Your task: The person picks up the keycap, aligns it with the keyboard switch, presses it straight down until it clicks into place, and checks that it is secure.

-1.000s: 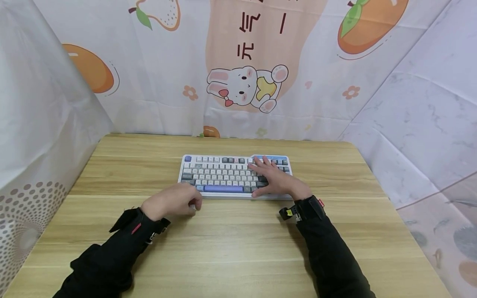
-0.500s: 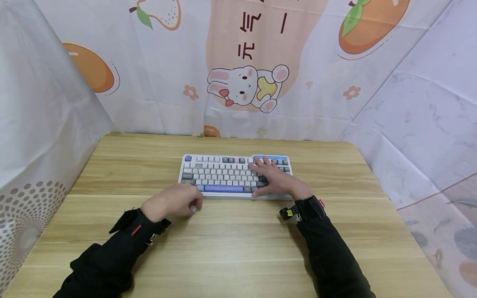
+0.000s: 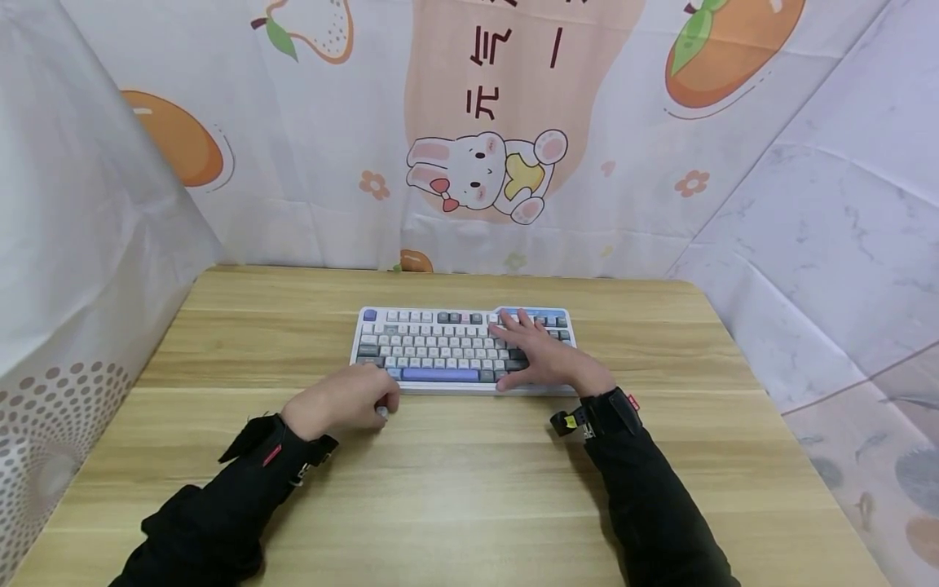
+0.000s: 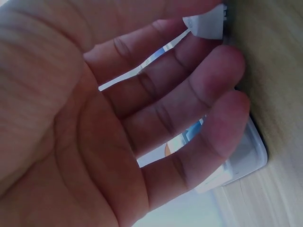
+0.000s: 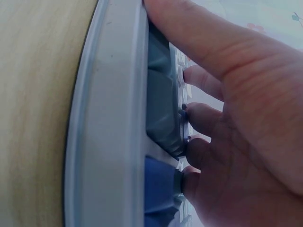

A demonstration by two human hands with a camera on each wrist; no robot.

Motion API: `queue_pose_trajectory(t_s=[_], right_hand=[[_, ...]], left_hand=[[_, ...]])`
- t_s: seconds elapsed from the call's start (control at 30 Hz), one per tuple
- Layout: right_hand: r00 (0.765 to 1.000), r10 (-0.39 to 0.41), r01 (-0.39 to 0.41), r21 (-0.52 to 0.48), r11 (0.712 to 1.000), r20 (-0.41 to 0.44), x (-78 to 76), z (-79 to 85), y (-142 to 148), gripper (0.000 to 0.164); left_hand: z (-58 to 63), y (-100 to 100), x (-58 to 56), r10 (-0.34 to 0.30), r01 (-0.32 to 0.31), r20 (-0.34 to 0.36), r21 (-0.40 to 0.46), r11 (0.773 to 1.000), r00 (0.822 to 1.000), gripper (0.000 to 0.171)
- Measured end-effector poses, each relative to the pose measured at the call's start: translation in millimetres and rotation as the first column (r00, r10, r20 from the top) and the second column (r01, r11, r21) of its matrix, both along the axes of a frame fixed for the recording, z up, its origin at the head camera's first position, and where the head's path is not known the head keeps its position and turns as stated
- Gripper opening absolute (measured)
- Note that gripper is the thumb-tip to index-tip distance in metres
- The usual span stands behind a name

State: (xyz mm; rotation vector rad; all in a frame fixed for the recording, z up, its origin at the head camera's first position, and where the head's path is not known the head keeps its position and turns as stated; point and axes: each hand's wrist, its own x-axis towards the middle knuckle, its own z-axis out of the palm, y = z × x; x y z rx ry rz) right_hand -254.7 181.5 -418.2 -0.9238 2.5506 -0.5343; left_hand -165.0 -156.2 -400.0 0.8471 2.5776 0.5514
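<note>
A white keyboard (image 3: 440, 388) with white, grey and purple keys lies on the table. My left hand (image 3: 343, 399) is at its front left corner and pinches a small white keycap (image 4: 207, 26) between thumb and finger. In the left wrist view the other fingers are loosely bent, apart from the keycap. In the head view only a bit of the keycap (image 3: 382, 412) shows below the fingers. My right hand (image 3: 541, 357) rests spread over the right part of the keyboard, its thumb on the front edge and its fingertips on the keys.
The wooden table (image 3: 469, 489) carries the keyboard near its middle. A patterned curtain (image 3: 315, 163) hangs behind its far edge, with more cloth at the left (image 3: 95, 244) and right (image 3: 822, 228). Black straps sit around both wrists.
</note>
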Motion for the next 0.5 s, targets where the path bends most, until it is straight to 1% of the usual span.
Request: queue_pose_trajectory(t_s=[0.3,0.4,0.5], right_hand=[[1.000,0.015,-0.015,-0.016,1.000,0.008,2.2,1.0,-0.8,0.104],[1.000,0.010,-0.010,-0.010,1.000,0.007,2.3,1.4,-0.3,0.104],[1.000,0.007,-0.007,-0.007,1.000,-0.001,1.7,2.2,-0.4,0.102]], left_hand=[[4.8,-0.3,1.5,-0.031,0.033,-0.037,0.044,0.999,0.999,0.016],[10.2,-0.4,-1.0,-0.029,0.033,-0.054,0.069,0.997,0.998,0.016],[18.9,-0.2,-7.4,-0.024,0.031,-0.082,0.082,0.996,0.996,0.016]])
